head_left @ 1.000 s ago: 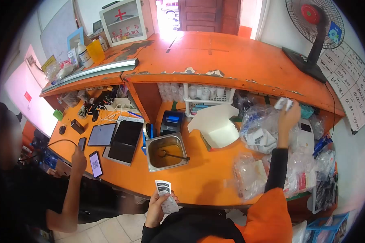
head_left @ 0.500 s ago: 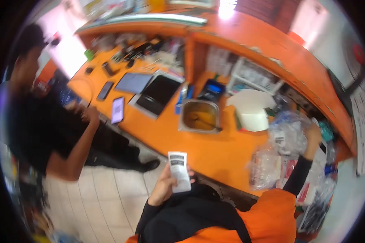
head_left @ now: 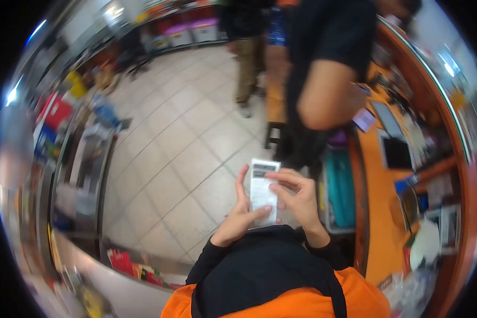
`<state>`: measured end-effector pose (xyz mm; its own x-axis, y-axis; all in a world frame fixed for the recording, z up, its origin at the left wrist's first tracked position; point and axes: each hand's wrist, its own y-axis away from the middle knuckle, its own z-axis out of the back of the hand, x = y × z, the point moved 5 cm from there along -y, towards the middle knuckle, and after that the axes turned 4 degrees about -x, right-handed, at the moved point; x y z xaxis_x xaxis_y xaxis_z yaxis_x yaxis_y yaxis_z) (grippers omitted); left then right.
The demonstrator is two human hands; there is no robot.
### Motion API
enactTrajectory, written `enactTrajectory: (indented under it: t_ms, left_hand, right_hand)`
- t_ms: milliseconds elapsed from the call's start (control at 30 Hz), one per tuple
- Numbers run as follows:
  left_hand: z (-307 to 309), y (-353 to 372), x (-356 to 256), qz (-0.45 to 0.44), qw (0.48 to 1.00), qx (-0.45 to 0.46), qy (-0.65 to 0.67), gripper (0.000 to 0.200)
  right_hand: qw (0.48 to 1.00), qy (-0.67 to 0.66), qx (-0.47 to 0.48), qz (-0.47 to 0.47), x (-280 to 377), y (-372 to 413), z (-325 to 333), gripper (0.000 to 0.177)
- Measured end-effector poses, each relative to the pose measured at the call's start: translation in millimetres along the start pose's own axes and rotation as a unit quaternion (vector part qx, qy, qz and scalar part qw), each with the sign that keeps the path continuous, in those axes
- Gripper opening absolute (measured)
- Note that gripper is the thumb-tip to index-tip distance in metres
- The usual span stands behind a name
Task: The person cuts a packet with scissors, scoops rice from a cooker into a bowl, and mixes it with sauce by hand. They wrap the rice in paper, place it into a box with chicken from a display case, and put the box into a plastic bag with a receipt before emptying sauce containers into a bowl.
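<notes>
A white printed receipt (head_left: 262,193) with dark bands near its top is held in front of my black apron. My left hand (head_left: 237,220) grips its lower part, thumb across the front and the forefinger stretched up beside the left edge. From the right, my right hand (head_left: 300,200) has its bent fingers and thumb at the receipt's upper right edge, and they appear to take hold of it there.
A person in a dark shirt (head_left: 331,40) stands at the orange counter (head_left: 379,212), ahead and right. Another person's trousers (head_left: 249,69) show farther back. Tiled floor (head_left: 180,138) stretches ahead. Shelving (head_left: 82,175) lines the left, and a teal bin (head_left: 340,188) sits under the counter.
My view has swung left, away from the counter. My right hand has left the plastic bags on the counter and come to the receipt, which stays in my left hand.
</notes>
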<state>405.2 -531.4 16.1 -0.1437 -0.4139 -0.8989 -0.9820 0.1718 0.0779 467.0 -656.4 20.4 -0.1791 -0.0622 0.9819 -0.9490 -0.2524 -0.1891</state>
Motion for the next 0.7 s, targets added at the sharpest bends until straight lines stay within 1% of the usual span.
enactTrajectory:
  t_ms: [33, 67, 133, 167, 233, 267, 300, 333, 367, 400, 433, 467, 500, 533, 600, 633, 667, 700]
  left_hand:
    - [23.5, 15.3, -6.1, -0.004, 0.995, -0.038, 0.094, 0.069]
    - [54.4, 30.5, -2.7, -0.026, 0.992, -0.075, 0.096, 0.069]
    - [116.0, 58.4, 27.9, 0.064, 0.989, -0.059, 0.118, 0.049]
    - [137.2, 74.6, 22.6, 0.048, 0.987, -0.093, 0.122, 0.049]
    - [175.4, 99.4, 8.4, -0.014, 0.960, -0.144, 0.240, 0.037]
    - [195.7, 109.6, 3.1, -0.033, 0.955, -0.171, 0.240, 0.037]
    - [217.7, 120.0, -0.1, -0.045, 0.954, -0.218, 0.200, 0.038]
    - [242.3, 128.7, -6.3, -0.058, 0.950, -0.265, 0.156, 0.038]
    - [264.2, 135.6, -9.7, -0.040, 0.939, -0.328, 0.092, 0.039]
    - [288.3, 138.7, -12.6, -0.096, 0.929, -0.352, 0.064, 0.039]
    - [318.9, 143.5, -10.8, -0.102, 0.929, -0.355, -0.030, 0.038]
    - [349.7, 147.9, -7.9, -0.101, 0.921, -0.356, -0.122, 0.038]
    - [379.5, 155.7, -6.2, -0.037, 0.911, -0.345, -0.221, 0.040]
    - [409.2, 170.3, 0.5, 0.030, 0.889, -0.331, -0.314, 0.043]
    - [490.7, 194.6, 47.3, 0.160, 0.836, -0.290, -0.438, 0.050]
    - [535.5, 205.3, 52.6, 0.245, 0.835, -0.285, -0.402, 0.050]
    - [574.7, 220.0, 59.4, 0.329, 0.829, -0.277, -0.356, 0.050]
    - [618.1, 240.8, 63.9, 0.256, 0.838, -0.369, -0.311, 0.048]
  right_hand:
    - [0.996, -0.079, -0.014, -0.032, -8.2, -13.3, -31.6, 0.021]
    - [0.994, -0.103, 0.007, -0.020, -10.7, -28.8, -60.6, 0.017]
    - [0.971, -0.216, 0.077, -0.072, -28.6, -53.7, -128.7, 0.016]
    - [0.960, -0.231, 0.123, -0.100, -34.4, -57.2, -164.7, 0.017]
    - [0.945, -0.237, 0.178, -0.134, -41.3, -62.3, -233.9, 0.016]
    - [0.939, -0.235, 0.200, -0.155, -43.5, -65.4, -268.1, 0.014]
    - [0.928, -0.222, 0.254, -0.158, -32.8, -65.4, -302.8, 0.015]
    - [0.922, -0.205, 0.300, -0.136, -44.5, -66.8, -333.5, 0.017]
    - [0.915, -0.192, 0.329, -0.137, -60.4, -70.7, -358.7, 0.018]
    - [0.908, -0.178, 0.355, -0.132, -72.1, -78.1, -386.3, 0.020]
    - [0.898, -0.186, 0.381, -0.118, -74.1, -88.6, -417.4, 0.020]
    - [0.902, -0.221, 0.339, -0.152, -79.8, -103.7, -443.7, 0.019]
    - [0.902, -0.255, 0.294, -0.186, -86.1, -120.2, -469.3, 0.018]
    - [0.897, -0.259, 0.312, -0.174, -90.9, -133.4, -496.0, 0.018]
    - [0.893, -0.232, 0.337, -0.185, -108.4, -172.0, -558.9, 0.019]
    - [0.887, -0.228, 0.378, -0.131, -110.0, -188.9, -597.6, 0.020]
    - [0.881, -0.231, 0.397, -0.117, -102.4, -208.1, -638.0, 0.020]
    - [0.867, -0.214, 0.428, -0.140, -98.6, -219.0, -678.6, 0.022]
